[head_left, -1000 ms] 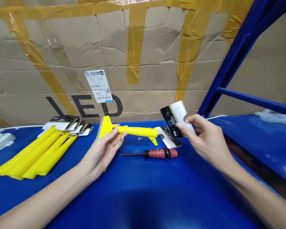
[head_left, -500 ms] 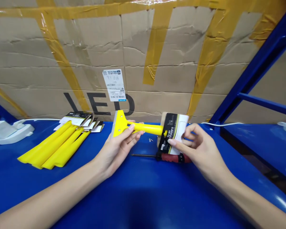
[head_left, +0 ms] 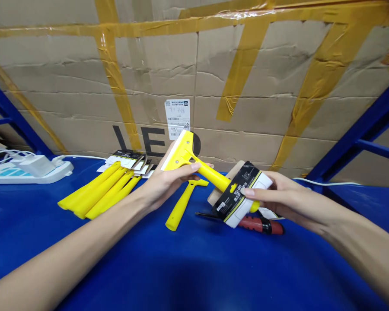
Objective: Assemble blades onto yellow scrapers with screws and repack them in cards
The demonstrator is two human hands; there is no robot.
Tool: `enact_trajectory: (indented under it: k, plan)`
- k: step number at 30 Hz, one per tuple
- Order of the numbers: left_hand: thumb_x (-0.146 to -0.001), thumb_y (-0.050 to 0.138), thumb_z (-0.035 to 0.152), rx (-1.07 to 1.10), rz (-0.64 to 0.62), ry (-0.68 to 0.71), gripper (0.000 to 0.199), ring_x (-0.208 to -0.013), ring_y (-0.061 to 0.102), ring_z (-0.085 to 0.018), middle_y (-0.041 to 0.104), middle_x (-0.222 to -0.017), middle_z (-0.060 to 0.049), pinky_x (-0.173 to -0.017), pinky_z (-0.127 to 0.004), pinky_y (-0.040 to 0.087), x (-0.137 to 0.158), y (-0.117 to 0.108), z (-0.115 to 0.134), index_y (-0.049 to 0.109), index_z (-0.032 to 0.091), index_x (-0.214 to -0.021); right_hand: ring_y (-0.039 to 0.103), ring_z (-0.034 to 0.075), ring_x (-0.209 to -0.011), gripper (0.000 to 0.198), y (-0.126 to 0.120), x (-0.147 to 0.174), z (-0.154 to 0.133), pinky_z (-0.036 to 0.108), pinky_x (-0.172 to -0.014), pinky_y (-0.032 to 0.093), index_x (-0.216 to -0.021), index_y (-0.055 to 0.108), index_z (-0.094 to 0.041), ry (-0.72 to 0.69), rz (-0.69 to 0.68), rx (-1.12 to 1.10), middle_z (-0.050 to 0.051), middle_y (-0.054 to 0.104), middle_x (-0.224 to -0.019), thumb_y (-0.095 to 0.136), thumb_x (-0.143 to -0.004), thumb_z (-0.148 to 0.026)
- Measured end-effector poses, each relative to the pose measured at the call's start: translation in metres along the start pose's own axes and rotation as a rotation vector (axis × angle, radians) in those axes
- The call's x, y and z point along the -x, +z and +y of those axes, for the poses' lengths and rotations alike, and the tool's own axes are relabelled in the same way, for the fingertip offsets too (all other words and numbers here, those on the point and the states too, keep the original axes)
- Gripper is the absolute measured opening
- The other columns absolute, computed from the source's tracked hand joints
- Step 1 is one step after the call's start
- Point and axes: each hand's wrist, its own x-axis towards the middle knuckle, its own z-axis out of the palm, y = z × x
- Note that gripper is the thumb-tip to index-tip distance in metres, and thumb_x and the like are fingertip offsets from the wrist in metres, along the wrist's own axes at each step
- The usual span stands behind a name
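Note:
My left hand [head_left: 170, 179] is closed around the neck of a yellow scraper [head_left: 210, 173], just below its wide head with two screws and a pale edge strip. The scraper is tilted, its handle sloping down to the right. Around the lower handle sits a folded black-and-white card [head_left: 236, 194], pinched by my right hand [head_left: 278, 196], thumb on the front. The yellow handle end shows past the card. Below the scraper lies a loose yellow scraper handle [head_left: 180, 209]. A red-handled screwdriver [head_left: 262, 225] lies on the table, partly covered by the card.
Several yellow scraper handles with cards [head_left: 103, 190] lie stacked at the left. Farther left is a white power strip [head_left: 56, 170] with cables. A taped cardboard box [head_left: 233, 142] stands behind the blue table [head_left: 194, 263]. Blue frame posts [head_left: 340, 134] rise at both sides.
The card has slid along the scraper's handle, whose end now pokes out past it. The scraper has tilted, head upward. The loose handle on the table has come into view, and the camera has turned left.

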Motion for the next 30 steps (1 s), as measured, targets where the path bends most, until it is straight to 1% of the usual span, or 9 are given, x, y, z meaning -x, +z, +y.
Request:
enact_trajectory:
  k: [4,9,15,18,19,21,22,25,30]
  plan:
    - [-0.084,0.079,0.020,-0.009,-0.094,-0.088,0.024,-0.112,0.070,-0.028,0.077,-0.115,-0.015,-0.102,-0.040,0.051,0.002,0.003,0.003,0.073,0.012,-0.105,0.071,0.018,-0.057,0.049,0.018,-0.010,-0.001,0.025,-0.049,0.054,-0.114,0.073,-0.023,0.069,0.000,-0.013,0.004,0.079,-0.081,0.089,-0.070,-0.040]
    - [-0.086,0.075,0.014,0.102,-0.017,-0.143,0.027,-0.110,0.072,-0.029,0.075,-0.120,-0.017,-0.103,-0.043,0.053,0.001,0.009,-0.004,0.073,0.009,-0.112,0.075,0.015,-0.077,0.035,0.040,-0.033,0.012,0.025,-0.079,0.060,-0.089,0.073,-0.019,-0.117,0.133,-0.100,0.004,0.080,-0.085,0.093,-0.067,-0.037]
    - [-0.087,0.073,0.010,0.160,0.091,-0.179,0.023,-0.109,0.073,-0.029,0.074,-0.123,-0.019,-0.108,-0.046,0.052,-0.005,-0.003,-0.017,0.071,0.008,-0.110,0.074,0.024,-0.100,0.034,0.034,-0.051,0.039,0.040,-0.098,0.056,-0.088,0.071,-0.023,-0.343,0.303,-0.122,0.007,0.079,-0.095,0.080,-0.080,-0.054]
    - [-0.086,0.075,0.010,0.151,0.100,-0.180,0.025,-0.110,0.073,-0.029,0.073,-0.124,-0.019,-0.108,-0.045,0.053,-0.006,-0.005,-0.018,0.071,0.008,-0.110,0.065,0.028,-0.122,0.046,0.014,-0.045,0.038,0.047,-0.110,0.047,-0.097,0.075,-0.024,-0.419,0.182,0.011,0.010,0.075,-0.118,0.064,-0.087,-0.067]
    - [-0.085,0.076,0.011,0.145,0.103,-0.175,0.026,-0.110,0.073,-0.029,0.073,-0.124,-0.018,-0.108,-0.045,0.053,-0.007,-0.005,-0.017,0.071,0.009,-0.110,0.061,0.031,-0.128,0.048,0.007,-0.041,0.035,0.050,-0.112,0.044,-0.104,0.076,-0.025,-0.429,0.076,0.154,0.010,0.072,-0.126,0.071,-0.081,-0.067]
    - [-0.084,0.078,0.013,0.122,0.111,-0.165,0.027,-0.109,0.073,-0.029,0.074,-0.123,-0.018,-0.107,-0.046,0.053,-0.008,-0.006,-0.014,0.071,0.011,-0.110,0.047,0.036,-0.142,0.047,-0.007,-0.033,0.030,0.051,-0.117,0.038,-0.100,0.079,-0.026,-0.356,-0.117,0.480,0.010,0.064,-0.142,0.092,-0.062,-0.050]
    - [-0.083,0.078,0.013,0.106,0.117,-0.157,0.030,-0.109,0.073,-0.029,0.074,-0.123,-0.018,-0.107,-0.047,0.053,-0.008,-0.007,-0.013,0.070,0.013,-0.112,0.045,0.037,-0.143,0.036,-0.011,-0.030,0.028,0.051,-0.117,0.038,-0.090,0.080,-0.025,-0.328,-0.136,0.566,0.010,0.063,-0.143,0.092,-0.064,-0.046]
    - [-0.082,0.080,0.012,0.053,0.135,-0.111,0.049,-0.109,0.073,-0.029,0.073,-0.122,-0.015,-0.104,-0.048,0.053,-0.007,-0.009,-0.009,0.063,0.021,-0.127,0.059,0.033,-0.131,0.030,-0.014,-0.025,0.027,0.048,-0.110,0.047,-0.101,0.080,-0.025,-0.255,-0.095,0.493,0.009,0.062,-0.144,0.082,-0.078,-0.044]
    - [-0.078,0.083,0.015,-0.010,0.081,-0.102,0.079,-0.104,0.074,-0.027,0.075,-0.114,-0.012,-0.090,-0.041,0.059,-0.003,-0.003,-0.011,0.046,0.032,-0.145,0.072,0.026,-0.105,0.046,0.008,-0.031,0.026,0.044,-0.093,0.058,-0.124,0.071,-0.024,-0.113,-0.115,0.164,0.006,0.075,-0.116,0.079,-0.082,-0.042]
